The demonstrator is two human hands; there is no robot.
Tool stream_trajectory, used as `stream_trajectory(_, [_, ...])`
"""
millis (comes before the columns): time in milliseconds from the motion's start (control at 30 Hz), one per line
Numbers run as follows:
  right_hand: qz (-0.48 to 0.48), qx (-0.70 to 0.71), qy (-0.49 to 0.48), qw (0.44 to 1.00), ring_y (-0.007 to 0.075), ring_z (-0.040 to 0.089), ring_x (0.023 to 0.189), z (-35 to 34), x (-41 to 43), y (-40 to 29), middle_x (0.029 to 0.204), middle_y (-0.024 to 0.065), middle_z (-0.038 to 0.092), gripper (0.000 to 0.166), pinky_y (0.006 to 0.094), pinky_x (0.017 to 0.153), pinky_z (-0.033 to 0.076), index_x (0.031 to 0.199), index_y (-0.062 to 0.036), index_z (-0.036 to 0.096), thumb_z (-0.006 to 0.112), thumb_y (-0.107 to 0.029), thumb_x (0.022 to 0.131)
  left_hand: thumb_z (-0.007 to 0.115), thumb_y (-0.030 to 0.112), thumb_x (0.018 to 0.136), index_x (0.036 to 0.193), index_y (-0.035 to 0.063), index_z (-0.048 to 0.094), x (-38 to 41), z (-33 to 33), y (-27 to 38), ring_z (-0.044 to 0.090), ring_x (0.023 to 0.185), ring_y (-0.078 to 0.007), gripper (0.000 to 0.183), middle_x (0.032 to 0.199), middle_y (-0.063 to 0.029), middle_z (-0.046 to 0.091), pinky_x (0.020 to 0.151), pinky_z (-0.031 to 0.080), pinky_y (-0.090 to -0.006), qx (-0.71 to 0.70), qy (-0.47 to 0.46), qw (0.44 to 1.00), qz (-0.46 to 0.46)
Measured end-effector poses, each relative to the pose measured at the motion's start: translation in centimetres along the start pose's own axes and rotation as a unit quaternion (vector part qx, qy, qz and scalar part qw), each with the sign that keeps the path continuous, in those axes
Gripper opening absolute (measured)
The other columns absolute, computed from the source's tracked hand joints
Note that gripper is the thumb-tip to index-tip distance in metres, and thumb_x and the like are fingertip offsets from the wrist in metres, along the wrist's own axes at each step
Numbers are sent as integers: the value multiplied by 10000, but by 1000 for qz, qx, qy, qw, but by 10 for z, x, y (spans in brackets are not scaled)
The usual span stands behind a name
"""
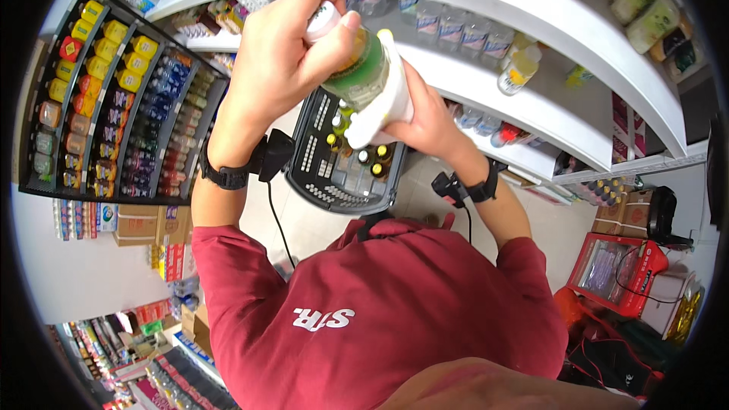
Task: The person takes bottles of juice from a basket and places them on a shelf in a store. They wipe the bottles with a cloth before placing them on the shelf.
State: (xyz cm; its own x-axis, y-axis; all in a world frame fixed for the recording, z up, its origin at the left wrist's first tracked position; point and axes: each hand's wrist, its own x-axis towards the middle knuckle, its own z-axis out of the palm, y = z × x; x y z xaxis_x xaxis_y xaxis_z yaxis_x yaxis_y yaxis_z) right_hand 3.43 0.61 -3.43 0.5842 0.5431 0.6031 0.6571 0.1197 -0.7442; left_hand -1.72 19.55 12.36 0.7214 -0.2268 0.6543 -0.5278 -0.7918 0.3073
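Observation:
My left hand grips a large plastic bottle with a green label by its white cap and neck, holding it tilted at the top centre. Against the bottle's side, my right hand presses a white cloth. Beneath them on the floor stands a dark plastic basket holding several bottles with yellow, white and green tops. A strapped device sits on each wrist, with a cable hanging from it.
White shelves carrying clear bottles curve across the front and right, with a yellow-labelled bottle near one edge. A black rack of drinks stands at left. Cardboard boxes and a red carton lie at right.

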Motion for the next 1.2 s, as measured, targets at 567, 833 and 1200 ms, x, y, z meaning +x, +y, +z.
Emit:
stream_trajectory(567, [-132, -209, 222, 943, 471, 528, 1244, -72, -3, -31, 1397, 299, 456, 1056, 486, 1033, 470, 1495, 72, 282, 893, -233, 690, 657, 218, 934, 995, 24, 595, 59, 92, 50, 646, 597, -347, 213, 659, -193, 592, 560, 492, -384, -104, -81, 989, 60])
stream_trajectory(833, [-71, -365, 198, 907, 499, 582, 1178, -107, 14, -2, 1385, 368, 462, 1016, 486, 958, 535, 1508, 131, 211, 816, -274, 800, 647, 283, 972, 982, -1, 579, 143, 63, 44, 601, 544, -112, 292, 573, -64, 580, 495, 446, -291, -76, 4, 996, 42])
stream_trajectory(1200, [-16, -501, 225, 835, 353, 641, 994, -206, 71, 50, 1069, 148, 677, 451, 465, 840, 520, 1236, -50, 578, 657, -43, 792, 605, 402, 938, 1071, -32, 649, 254, 83, -30, 693, 593, -278, 455, 725, -191, 693, 645, 556, -405, 51, 11, 998, -30])
